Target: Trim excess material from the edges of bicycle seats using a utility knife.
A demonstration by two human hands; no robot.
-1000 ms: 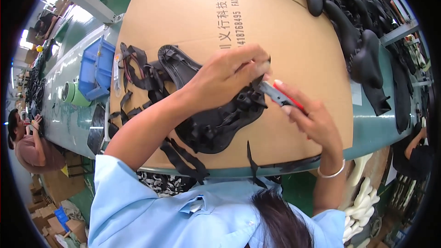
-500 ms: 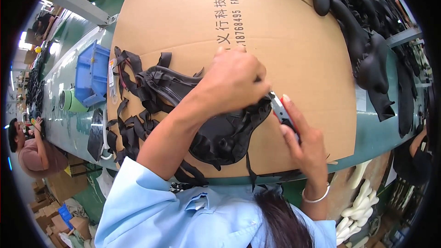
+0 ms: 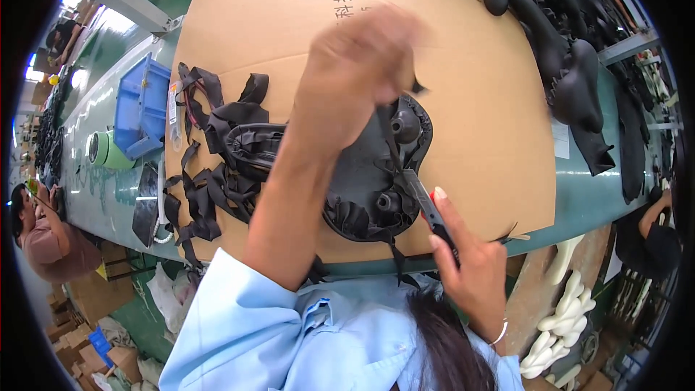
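Observation:
A black bicycle saddle [image 3: 362, 174] lies underside up on a cardboard sheet [image 3: 478, 123], its wide rear end toward the right. My left hand [image 3: 365, 58], smeared by motion, is closed above the saddle's far side. A thin black strip of cover material [image 3: 418, 87] shows under its fingers, and the forearm hides part of the saddle. My right hand [image 3: 470, 268] grips a grey and red utility knife [image 3: 437, 223]. The knife's tip is at the saddle's right rim, beside a narrow dark strip. Loose black offcuts [image 3: 206, 206] lie in a tangle to the left.
A blue plastic bin [image 3: 142, 105] and a light green roll [image 3: 114, 150] stand on the green table at left. Black saddles [image 3: 575, 87] are heaped at far right. Pale saddle-shaped pieces [image 3: 561, 326] lie at lower right. A person [image 3: 54, 232] sits at left.
My left hand has risen away from the saddle's rear edge, pulling black strip material with it. The knife has shifted slightly left and toward me, and more of the saddle's underside shows.

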